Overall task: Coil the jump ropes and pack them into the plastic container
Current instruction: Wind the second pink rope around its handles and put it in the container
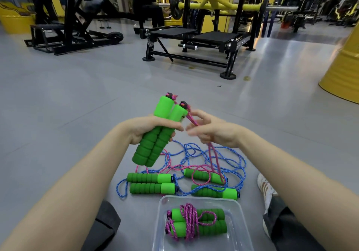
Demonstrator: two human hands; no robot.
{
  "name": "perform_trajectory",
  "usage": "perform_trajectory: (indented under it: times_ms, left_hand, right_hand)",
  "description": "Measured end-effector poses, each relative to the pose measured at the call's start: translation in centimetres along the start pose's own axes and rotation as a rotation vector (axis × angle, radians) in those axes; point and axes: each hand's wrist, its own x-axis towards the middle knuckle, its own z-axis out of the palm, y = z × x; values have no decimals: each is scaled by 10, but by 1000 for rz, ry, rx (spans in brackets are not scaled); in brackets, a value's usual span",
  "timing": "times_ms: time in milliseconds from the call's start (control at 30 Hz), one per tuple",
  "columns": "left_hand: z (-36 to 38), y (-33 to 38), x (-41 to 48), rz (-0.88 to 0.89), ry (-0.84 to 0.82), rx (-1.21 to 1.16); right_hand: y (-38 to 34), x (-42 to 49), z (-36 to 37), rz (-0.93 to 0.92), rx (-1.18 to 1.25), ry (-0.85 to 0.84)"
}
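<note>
Floor [68,99]: grey gym surface; person seated on it, legs either side of the work area.
Weight bench [196,42]: black frame, well beyond the ropes.
Plastic container [161,229]: clear, on floor between the legs, nearest the camera.
Packed rope [196,222]: pink cord wound around two green handles, lying inside the container.
Loose ropes [194,165]: blue and pink cords tangled on floor just beyond the container; four green handles lie among them.
Held handles [155,134]: two green foam handles, side by side, tilted upright.
Left hand [149,129]: clamped around both held handles.
Right hand [211,132]: fingers pinching the pink cord [213,159] running from the handle tops down to the floor.
</note>
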Motion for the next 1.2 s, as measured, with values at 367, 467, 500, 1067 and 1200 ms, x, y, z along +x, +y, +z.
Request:
perform_trajectory:
  times_ms: [367,467,500,1067,1200]
  left_hand:
    - [-2,5,4,300,187,-601]
    - [17,5,7,273,140,-565]
    - [21,5,8,253,123,-541]
    - [36,7,12,267,92,-558]
    - [3,-3,4,232,178,-381]
  right_hand:
    - [19,5,11,180,-888,139]
    - [14,17,33,81,-903,60]
    - [16,20,36,89,-894,54]
    - [7,5,13,253,-728,-9]
    - [21,5,-21,122,-958,444]
